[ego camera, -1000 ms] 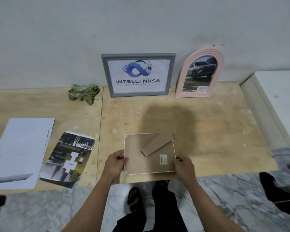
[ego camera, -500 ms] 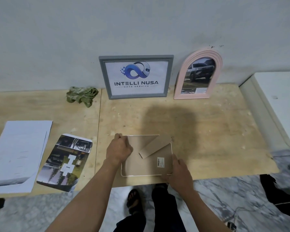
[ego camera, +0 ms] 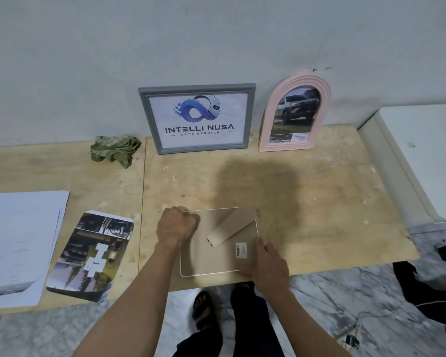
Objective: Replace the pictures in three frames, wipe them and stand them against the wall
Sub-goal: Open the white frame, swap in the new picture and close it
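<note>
The light is dim and cool, flat over the grey wall (ego camera: 88, 60). It comes from behind and above the person, since a broad soft shadow (ego camera: 258, 186) falls forward on the table (ego camera: 332, 202), between the face-down frame and the frames at the wall. There is no hard glare; the glass of the grey frame (ego camera: 150, 119) shows only a mild sheen. Wide-angle distortion bends the table's edges and the wall line toward the corners. Fine detail is soft and smeared, most of all on the marble floor (ego camera: 345, 292) and the dark bundle (ego camera: 433, 284) at the right edge.
</note>
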Action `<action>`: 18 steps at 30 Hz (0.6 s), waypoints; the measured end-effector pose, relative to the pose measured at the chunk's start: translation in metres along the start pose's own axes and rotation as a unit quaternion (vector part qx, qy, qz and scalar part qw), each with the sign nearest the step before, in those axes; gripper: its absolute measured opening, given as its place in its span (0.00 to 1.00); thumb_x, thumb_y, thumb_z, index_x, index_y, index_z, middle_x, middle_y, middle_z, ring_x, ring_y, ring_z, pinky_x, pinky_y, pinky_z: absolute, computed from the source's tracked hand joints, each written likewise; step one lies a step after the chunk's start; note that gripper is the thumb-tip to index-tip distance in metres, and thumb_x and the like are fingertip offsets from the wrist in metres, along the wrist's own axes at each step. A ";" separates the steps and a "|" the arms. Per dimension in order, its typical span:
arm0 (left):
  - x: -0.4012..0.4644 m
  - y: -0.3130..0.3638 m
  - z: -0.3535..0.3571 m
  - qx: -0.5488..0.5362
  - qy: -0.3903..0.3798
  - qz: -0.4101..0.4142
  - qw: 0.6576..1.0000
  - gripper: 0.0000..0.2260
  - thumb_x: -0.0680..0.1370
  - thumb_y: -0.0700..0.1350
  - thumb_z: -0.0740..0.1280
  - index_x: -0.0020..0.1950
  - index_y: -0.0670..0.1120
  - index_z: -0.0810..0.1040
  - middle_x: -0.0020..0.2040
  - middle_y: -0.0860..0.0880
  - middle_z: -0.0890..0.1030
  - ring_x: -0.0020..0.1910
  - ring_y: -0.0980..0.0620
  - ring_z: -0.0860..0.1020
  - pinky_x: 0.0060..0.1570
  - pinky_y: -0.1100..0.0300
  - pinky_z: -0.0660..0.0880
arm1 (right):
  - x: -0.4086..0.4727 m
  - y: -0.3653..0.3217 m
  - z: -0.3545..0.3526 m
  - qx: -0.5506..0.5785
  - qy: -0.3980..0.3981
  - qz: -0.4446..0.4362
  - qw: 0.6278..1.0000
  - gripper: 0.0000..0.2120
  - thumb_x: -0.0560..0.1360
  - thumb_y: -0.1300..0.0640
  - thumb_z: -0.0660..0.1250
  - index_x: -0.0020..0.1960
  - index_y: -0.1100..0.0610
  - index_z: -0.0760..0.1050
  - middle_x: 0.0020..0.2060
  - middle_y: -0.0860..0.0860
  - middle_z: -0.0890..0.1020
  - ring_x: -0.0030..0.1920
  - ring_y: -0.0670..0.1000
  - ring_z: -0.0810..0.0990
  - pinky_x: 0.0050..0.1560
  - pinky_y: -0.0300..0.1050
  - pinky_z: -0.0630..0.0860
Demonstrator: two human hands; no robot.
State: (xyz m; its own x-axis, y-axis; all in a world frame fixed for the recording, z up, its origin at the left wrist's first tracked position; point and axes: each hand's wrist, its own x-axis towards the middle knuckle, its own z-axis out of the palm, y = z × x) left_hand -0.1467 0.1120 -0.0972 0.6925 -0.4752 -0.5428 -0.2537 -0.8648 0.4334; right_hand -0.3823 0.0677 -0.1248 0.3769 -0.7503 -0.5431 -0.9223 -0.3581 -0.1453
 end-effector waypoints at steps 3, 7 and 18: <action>-0.004 -0.001 0.004 0.044 0.014 -0.007 0.999 0.14 0.73 0.48 0.61 0.50 0.41 0.79 0.55 0.40 0.78 0.54 0.37 0.78 0.50 0.55 0.71 | 0.001 0.001 -0.003 0.004 -0.011 -0.005 1.000 0.38 0.74 0.51 0.67 0.77 0.55 0.50 0.67 0.53 0.67 0.66 0.55 0.68 0.61 0.51 0.70; -0.010 -0.004 0.007 0.070 0.062 0.003 0.996 0.17 0.77 0.47 0.61 0.59 0.38 0.79 0.58 0.39 0.76 0.56 0.35 0.78 0.56 0.50 0.73 | 0.001 -0.003 -0.006 0.006 -0.016 -0.006 1.000 0.43 0.72 0.47 0.70 0.77 0.55 0.49 0.67 0.53 0.67 0.67 0.55 0.68 0.62 0.51 0.69; -0.008 -0.006 -0.002 0.065 0.067 -0.012 0.996 0.14 0.72 0.48 0.65 0.49 0.39 0.80 0.53 0.39 0.82 0.53 0.36 0.79 0.47 0.56 0.69 | 0.003 -0.008 -0.011 -0.018 -0.021 -0.012 1.000 0.43 0.71 0.47 0.72 0.76 0.56 0.51 0.67 0.55 0.68 0.67 0.56 0.68 0.61 0.52 0.70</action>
State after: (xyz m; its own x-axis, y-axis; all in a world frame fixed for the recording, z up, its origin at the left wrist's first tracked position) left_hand -0.1491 0.1212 -0.0937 0.7811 -0.4351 -0.4478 -0.3144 -0.8937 0.3200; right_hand -0.3731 0.0619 -0.1164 0.3946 -0.7175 -0.5740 -0.9089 -0.3966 -0.1291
